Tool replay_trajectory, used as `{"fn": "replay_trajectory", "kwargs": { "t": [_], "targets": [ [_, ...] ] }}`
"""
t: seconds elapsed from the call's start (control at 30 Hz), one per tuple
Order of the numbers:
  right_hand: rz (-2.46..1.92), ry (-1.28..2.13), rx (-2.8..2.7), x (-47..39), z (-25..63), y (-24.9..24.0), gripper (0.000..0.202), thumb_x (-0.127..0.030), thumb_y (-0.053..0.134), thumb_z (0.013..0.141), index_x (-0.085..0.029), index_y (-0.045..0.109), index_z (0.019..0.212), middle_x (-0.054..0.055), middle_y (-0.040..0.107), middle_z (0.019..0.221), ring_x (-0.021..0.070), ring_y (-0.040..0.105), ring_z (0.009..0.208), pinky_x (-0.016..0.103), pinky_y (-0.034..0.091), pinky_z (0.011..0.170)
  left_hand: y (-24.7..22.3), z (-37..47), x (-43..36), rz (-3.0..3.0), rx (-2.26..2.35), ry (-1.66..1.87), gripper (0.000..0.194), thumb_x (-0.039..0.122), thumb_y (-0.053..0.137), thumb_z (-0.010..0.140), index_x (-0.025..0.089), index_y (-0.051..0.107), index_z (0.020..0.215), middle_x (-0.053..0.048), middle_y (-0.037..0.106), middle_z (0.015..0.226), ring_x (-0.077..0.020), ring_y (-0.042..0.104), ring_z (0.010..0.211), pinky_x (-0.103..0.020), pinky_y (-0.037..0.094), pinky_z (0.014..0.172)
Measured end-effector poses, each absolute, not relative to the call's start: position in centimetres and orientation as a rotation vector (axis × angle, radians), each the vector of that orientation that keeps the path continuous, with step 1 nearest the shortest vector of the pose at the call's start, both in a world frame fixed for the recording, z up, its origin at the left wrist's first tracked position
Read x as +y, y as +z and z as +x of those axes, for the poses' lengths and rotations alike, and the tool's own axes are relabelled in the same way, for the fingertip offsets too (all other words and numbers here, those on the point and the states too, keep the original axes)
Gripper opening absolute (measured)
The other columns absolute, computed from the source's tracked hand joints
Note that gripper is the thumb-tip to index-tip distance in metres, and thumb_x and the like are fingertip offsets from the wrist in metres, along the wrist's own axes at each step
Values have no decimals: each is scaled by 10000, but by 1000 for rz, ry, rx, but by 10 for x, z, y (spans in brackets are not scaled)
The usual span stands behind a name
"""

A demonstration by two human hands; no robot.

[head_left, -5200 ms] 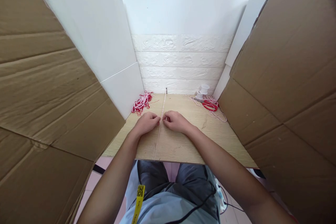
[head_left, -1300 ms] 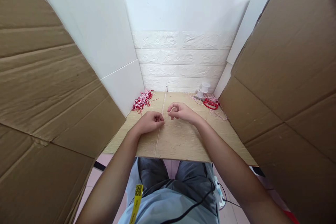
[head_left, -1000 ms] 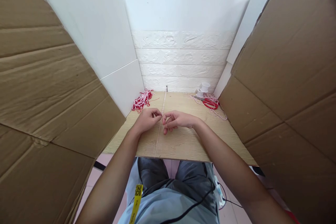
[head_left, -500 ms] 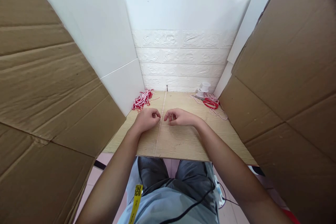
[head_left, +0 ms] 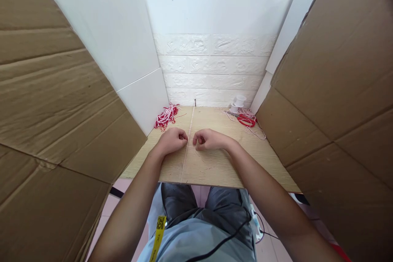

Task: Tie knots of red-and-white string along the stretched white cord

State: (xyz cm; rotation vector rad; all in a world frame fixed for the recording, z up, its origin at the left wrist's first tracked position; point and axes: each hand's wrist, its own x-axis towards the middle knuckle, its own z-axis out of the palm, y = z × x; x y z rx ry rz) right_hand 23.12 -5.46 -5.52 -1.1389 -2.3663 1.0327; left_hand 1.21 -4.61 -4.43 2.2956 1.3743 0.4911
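Observation:
A thin pale string (head_left: pixel 184 161) stretches over the wooden table from the far edge to the near edge. My left hand (head_left: pixel 173 140) rests just left of it, thumb and fingertips pinched together at the string. To the right of the string, my right hand (head_left: pixel 210 139) is curled, its thumb and fingertips closed together a little way off. Whatever thin strand it may hold is too fine to make out.
Pink and red yarn (head_left: pixel 167 116) lies in a heap at the back left. Red-handled scissors (head_left: pixel 246 120), white spools (head_left: pixel 239 101) and loose pink yarn sit at the back right. Cardboard panels (head_left: pixel 334 90) flank the wooden table (head_left: pixel 215 170), with a white brick-pattern wall behind.
My right hand has shifted slightly right, away from the string, and its fingers have curled in more. My left hand has stayed at the string.

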Motion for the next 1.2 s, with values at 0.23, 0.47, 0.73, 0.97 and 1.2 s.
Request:
{"fn": "replay_trajectory", "kwargs": {
  "t": [0.23,0.47,0.73,0.97,1.2],
  "targets": [
    [-1187,962,-2385,-59,224,-54,139,-130,627,722,-147,708,834,-4,646,725,98,505,604,203,343,549,-47,11,-45,2228,1341,507,207,243,569,667,168,736,764,-32,713,739,-174,603,663,-266,396,573],
    [-1213,892,-2377,-61,218,-55,117,-131,599,735,-145,685,813,7,650,726,107,522,613,210,345,556,-50,9,-42,2161,1302,519,212,269,595,671,163,740,785,-27,699,718,-169,596,662,-256,397,562],
    [-1206,669,-2368,-61,210,-60,70,-138,602,769,-159,662,798,16,641,766,119,529,662,223,338,602,-50,10,-42,2127,1238,495,209,300,614,685,157,743,767,-30,720,735,-174,612,688,-258,433,611],
    [-1201,478,-2336,-61,205,-64,32,-194,625,799,-167,643,798,33,638,805,136,523,716,238,331,639,-46,10,-45,2134,1189,471,204,292,619,690,162,744,786,-17,707,726,-164,602,675,-253,414,598],
    [-1214,527,-2293,-60,205,-64,40,-201,618,817,-168,640,815,24,632,801,128,517,704,233,325,628,-43,11,-48,2183,1222,408,191,310,600,706,174,711,782,1,664,664,-154,569,616,-253,372,548]
  ]
}}
